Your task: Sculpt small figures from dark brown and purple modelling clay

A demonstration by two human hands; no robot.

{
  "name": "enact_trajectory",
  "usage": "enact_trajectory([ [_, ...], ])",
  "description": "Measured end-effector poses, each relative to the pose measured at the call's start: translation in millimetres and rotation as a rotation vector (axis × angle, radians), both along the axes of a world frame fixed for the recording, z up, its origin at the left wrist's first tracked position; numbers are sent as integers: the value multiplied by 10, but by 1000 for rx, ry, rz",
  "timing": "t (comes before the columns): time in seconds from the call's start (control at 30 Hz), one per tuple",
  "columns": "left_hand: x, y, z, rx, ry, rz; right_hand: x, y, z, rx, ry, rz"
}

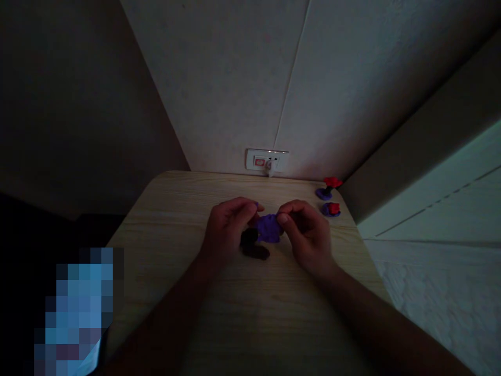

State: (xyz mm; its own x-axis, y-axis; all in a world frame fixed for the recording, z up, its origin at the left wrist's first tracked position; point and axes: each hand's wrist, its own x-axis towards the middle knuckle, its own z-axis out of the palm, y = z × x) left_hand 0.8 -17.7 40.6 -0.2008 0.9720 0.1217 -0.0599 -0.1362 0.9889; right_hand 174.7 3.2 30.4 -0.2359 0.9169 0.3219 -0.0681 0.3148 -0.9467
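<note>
A flattened, uneven piece of purple modelling clay (269,228) is between my hands, low over the wooden table. My right hand (309,232) pinches its upper right edge between thumb and fingertips. The fingers of my left hand (229,224) are closed, with a small purple bit showing at the tip of the thumb and forefinger. Whether that bit joins the larger piece cannot be made out. Beside the left hand is a dark lump (249,237), partly covered by the hand. Just below it, a dark elongated piece (256,253) lies on the tabletop.
At the table's (242,313) back right corner stands a small figure with a red top (332,181), a dark stem and a purple base. A red-and-purple piece (332,209) lies in front of it. Behind, a wall socket (267,160) holds a plug. A blurred-out bright patch (84,308) is at left.
</note>
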Motion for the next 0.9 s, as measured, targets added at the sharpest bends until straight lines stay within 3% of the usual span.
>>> enact_trajectory([
  [0.17,23,-36,31,75,243,-32,-5,40,-31,-61,-32,43],
  [0.37,-23,-30,25,98,301,-157,-2,44,-51,-70,-13,-2],
  [0.57,5,-37,37,41,337,-118,11,34,-53,-88,-13,19],
  [0.8,-19,-58,-10,156,447,-70,11,85,-64,-187,-24,110],
  [0.9,9,-66,3,132,400,-46,18,84,-47,-214,-58,145],
])
